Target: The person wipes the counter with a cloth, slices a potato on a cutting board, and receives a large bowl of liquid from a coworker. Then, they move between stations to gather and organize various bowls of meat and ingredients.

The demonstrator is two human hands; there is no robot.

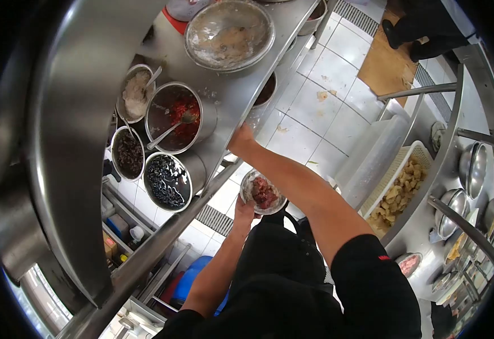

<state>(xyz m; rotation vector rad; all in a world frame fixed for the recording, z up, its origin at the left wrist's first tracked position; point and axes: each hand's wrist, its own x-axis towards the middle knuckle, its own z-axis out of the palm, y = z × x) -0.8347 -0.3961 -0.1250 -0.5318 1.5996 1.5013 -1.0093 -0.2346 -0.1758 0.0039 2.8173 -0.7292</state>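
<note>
My left hand (246,209) grips a small metal bowl (248,184) by its near left side, in front of my body. Inside the bowl lies raw red meat (264,193), with whitish powder or paste around the wall. Stretched out past the bowl, my right hand (241,139) is at the edge of the steel counter (218,152); its fingers are too hidden to read. Left of it on the counter stands a metal pot (200,127) of chopped red chilli in dark liquid, with a spoon (167,133) in it.
Nearby are a pot of dark liquid (170,181), a dark chopped ingredient (128,152) and a pale granular one (137,95). A large powder-dusted basin (230,34) stands farther up. On my right are a basket of yellowish pieces (399,192) and steel bowls (473,169). Another person's legs (428,31) show top right.
</note>
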